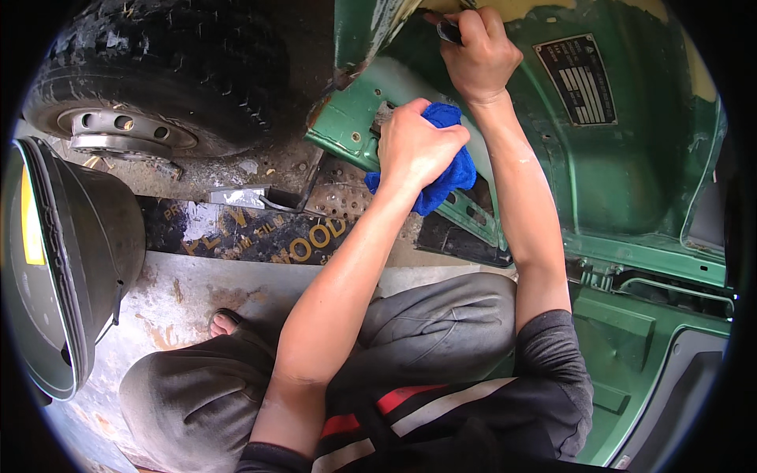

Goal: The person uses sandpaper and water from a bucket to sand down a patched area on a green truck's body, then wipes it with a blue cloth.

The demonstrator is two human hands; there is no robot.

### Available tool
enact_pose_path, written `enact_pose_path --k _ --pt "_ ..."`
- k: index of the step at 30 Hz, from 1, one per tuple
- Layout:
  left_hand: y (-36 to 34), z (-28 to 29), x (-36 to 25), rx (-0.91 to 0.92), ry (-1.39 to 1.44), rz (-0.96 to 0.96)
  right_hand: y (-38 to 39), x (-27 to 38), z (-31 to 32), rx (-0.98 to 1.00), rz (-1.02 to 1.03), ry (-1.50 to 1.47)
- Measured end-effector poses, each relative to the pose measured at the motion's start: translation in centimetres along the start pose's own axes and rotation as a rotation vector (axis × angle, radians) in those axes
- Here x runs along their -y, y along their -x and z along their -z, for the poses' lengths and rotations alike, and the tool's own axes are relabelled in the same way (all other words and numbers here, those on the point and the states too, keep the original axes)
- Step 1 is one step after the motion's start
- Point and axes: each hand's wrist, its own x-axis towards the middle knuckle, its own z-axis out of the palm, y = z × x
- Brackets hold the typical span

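Currently, the right hand (482, 57), nearer the black rectangular metal plate (576, 80), grips a small dark tool (449, 31) (long axis unclear) up-left of it. Below-left of that plate, the left hand (420, 146) clutches a crumpled blue cloth (445, 188).

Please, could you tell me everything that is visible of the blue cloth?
The blue cloth is bright, plain and soft-looking, perhaps towel fabric. It is bunched into loose folds. The left hand grips it and hides part of it; folds stick out on both sides of the wrist. It is in front of the green metal frame; I cannot tell whether they touch.
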Motion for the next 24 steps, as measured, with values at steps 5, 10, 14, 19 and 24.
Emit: enact_pose_path --k 5,10,14,19,24 --pt "0.9 -1.7 0.3 -0.057 -0.087 -0.078 0.8 -0.7 1.3 -0.015 -0.024 -0.064" --pt "0.6 -0.7 0.6 -0.059 -0.021 -0.078 0.9 0.1 1.7 0.056 -0.056 0.014" --pt "-0.5 -0.5 -0.1 -0.048 -0.068 -0.056 -0.5 0.1 0.5 0.041 -0.054 -0.01" --pt "0.6 -0.8 0.7 -0.025 -0.048 -0.089 3.9 -0.6 3.9 0.337 -0.042 -0.019" --pt "1.0 -0.5 0.5 -0.019 -0.135 -0.123 4.4 0.3 2.8 0.346 0.273 -0.082"
